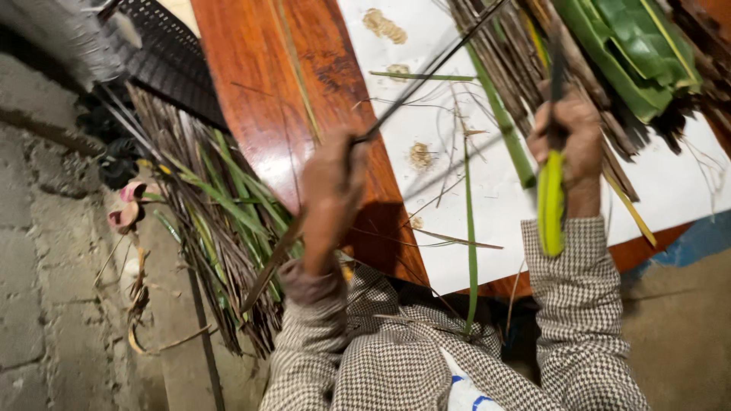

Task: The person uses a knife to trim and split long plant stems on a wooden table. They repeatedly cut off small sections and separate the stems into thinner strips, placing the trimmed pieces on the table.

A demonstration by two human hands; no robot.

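My left hand (332, 183) is closed around a thin dark leaf rib (426, 72) that slants up and to the right over the table. My right hand (572, 141) grips a knife with a yellow-green handle (550, 202), the handle pointing down toward me and the dark blade (557, 72) rising above the fist. Both hands hover over a white sheet (487, 190) on a reddish wooden table (263, 99). Both sleeves are checkered.
Folded green leaves (636, 46) and a bundle of brown ribs (510, 53) lie at the table's far right. Loose green strips (469, 228) cross the sheet. A heap of discarded green and brown leaf strips (217, 221) covers the floor at left, beside a grey block wall (38, 251).
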